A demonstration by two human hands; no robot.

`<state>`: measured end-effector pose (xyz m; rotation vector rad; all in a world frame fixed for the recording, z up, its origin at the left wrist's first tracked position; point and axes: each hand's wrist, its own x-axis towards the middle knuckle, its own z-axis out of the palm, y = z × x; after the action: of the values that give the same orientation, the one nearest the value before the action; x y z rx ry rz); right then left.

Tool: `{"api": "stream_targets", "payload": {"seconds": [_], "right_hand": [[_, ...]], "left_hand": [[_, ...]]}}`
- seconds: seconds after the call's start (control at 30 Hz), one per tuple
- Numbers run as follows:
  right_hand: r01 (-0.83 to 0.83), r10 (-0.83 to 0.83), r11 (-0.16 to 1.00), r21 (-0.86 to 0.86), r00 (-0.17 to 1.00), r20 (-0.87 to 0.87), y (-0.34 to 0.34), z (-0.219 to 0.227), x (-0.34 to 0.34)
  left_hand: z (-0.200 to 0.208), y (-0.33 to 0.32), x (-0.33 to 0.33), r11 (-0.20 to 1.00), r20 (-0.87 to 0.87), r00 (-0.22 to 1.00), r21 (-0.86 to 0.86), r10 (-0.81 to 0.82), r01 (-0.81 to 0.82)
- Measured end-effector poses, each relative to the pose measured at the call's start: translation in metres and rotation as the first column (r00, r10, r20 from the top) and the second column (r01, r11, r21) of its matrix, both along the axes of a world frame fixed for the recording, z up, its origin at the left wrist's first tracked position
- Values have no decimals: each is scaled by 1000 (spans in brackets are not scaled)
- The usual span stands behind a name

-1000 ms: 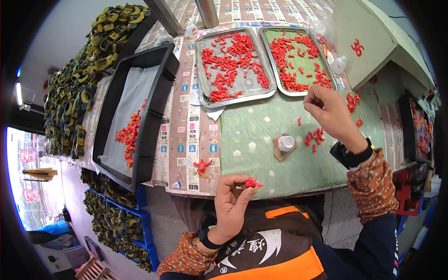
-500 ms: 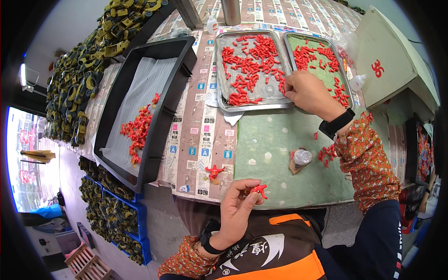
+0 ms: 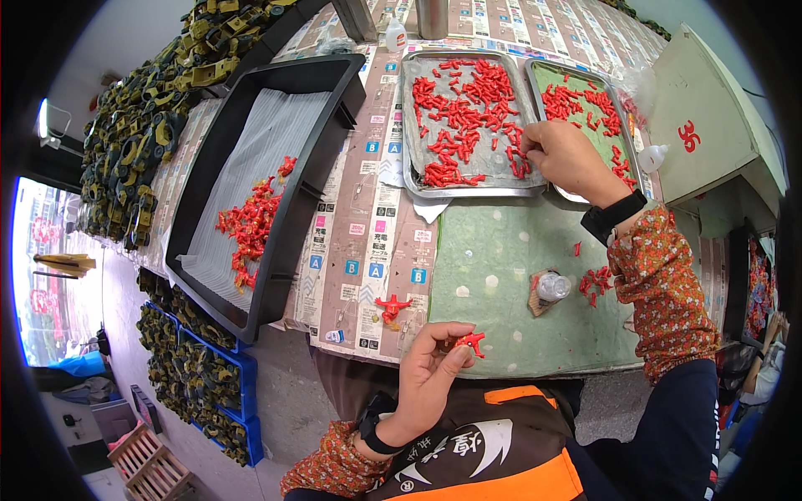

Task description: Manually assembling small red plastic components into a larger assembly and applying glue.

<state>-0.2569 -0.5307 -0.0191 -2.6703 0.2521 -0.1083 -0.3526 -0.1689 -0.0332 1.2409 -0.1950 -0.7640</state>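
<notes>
Close to the table's front edge, my left hand (image 3: 428, 376) pinches a small red plastic figure (image 3: 473, 343) between thumb and fingers. My right hand (image 3: 572, 160) reaches over the right rim of a metal tray (image 3: 468, 193) scattered with small red plastic pieces (image 3: 455, 149). Its fingertips are closed among pieces at that side; whatever is between them is hidden. Left of my left hand, another red figure (image 3: 391, 308) with outstretched arms lies on the patterned table cover. Right of it, a small clear bottle (image 3: 552, 286) stands on a brownish block (image 3: 535, 302).
A second metal tray (image 3: 535, 75) with a green lining and red pieces stands behind my right hand. The black bin (image 3: 271, 284) at left holds red figures (image 3: 251, 225). Loose red pieces (image 3: 596, 282) lie by my right sleeve. A pale box (image 3: 710, 108) stands at right.
The view has shifted slightly, so the table and trays appear further right. My right hand stays at the tray's right rim. My left hand keeps hold of the red figure, turned slightly.
</notes>
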Motion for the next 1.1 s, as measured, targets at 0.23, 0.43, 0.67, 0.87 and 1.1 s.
{"api": "stream_targets", "payload": {"seconds": [0.23, 0.43, 0.67, 0.87, 1.1], "right_hand": [[-226, 247, 957, -181, 963, 106, 10, -8, -1], [-262, 279, 941, -215, 959, 53, 8, -6, -1], [-283, 305, 937, -203, 948, 89, 11, -7, -3], [-292, 314, 933, -211, 946, 83, 12, -18, -6], [-306, 352, 917, -256, 923, 157, 7, -22, -1]], "left_hand": [[-1, -1, 1, 1000, -49, 999, 23, -8, 9], [2, -3, 2, 999, -70, 997, 14, 32, -31], [-2, -1, 1, 1000, -94, 996, 14, 4, -3], [-4, 2, 0, 1000, -127, 992, 21, 4, -1], [-1, -4, 2, 999, -217, 975, -20, 37, -42]]}}
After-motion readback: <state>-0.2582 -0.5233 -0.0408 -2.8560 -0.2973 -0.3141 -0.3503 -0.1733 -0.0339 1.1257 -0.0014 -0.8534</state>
